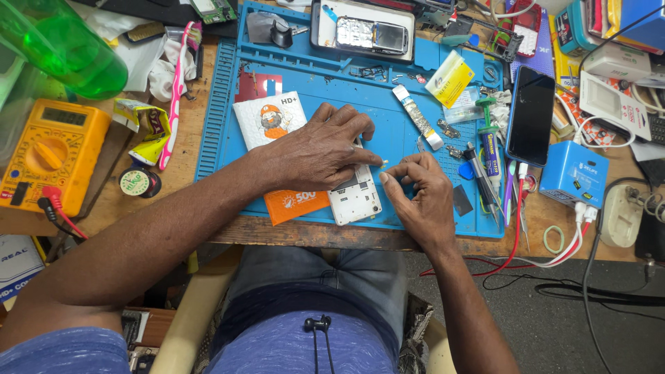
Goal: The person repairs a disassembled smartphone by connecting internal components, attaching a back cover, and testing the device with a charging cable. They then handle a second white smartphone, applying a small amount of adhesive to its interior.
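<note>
From my head camera, the opened white phone lies back up at the near edge of the blue mat, close to me so I can work over it. My left hand lies flat on its top end, fingers curled loosely, pinning it down. My right hand just beside it pinches something too small to tell, near a tiny yellow bit on the mat.

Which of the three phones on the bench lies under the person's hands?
The white opened phone at the mat's near edge, touched by the left hand. The black phone lies at the right, the silver one at the back.
</note>
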